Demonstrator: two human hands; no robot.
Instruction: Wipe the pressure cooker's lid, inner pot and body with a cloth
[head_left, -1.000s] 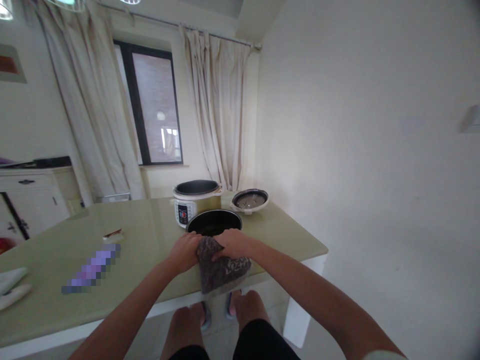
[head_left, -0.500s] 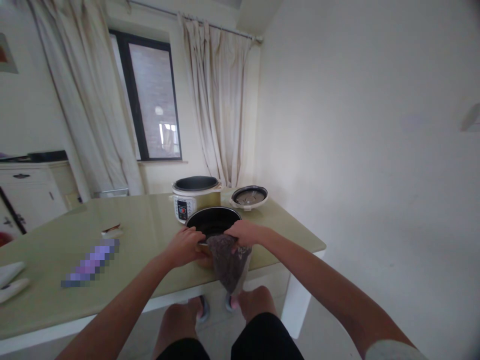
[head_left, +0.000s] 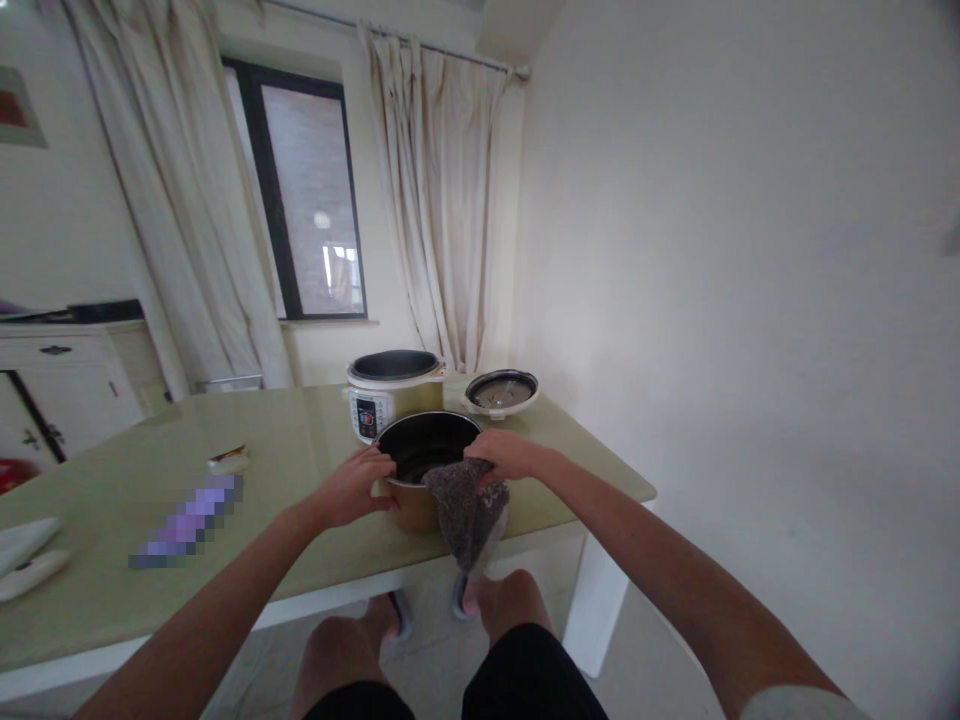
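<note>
An inner cooking pot (head_left: 412,505), dark inside and golden brown outside, stands at the table's front edge. My left hand (head_left: 356,487) grips its left rim, fingers over the top and thumb against the outer wall. At the right rim, my right hand (head_left: 501,455) is closed around a grey-brown cloth (head_left: 461,500). Part of the cloth lies over the pot's front right rim, and the rest hangs down outside it. My right fingertips are partly hidden by the cloth. Behind the pot sits the white multicooker body (head_left: 371,413), its top uncovered.
The cooker's lid (head_left: 501,393) lies upside down at the back right of the green-topped table (head_left: 292,440). On the left are a blurred purple item (head_left: 187,520), a small white object (head_left: 229,460) and white items (head_left: 34,570). A wall borders the right side.
My left hand has shifted left on the pot's rim, thumb now spread down the outer wall. The right hand and cloth have moved slightly right and up, uncovering more of the pot.
</note>
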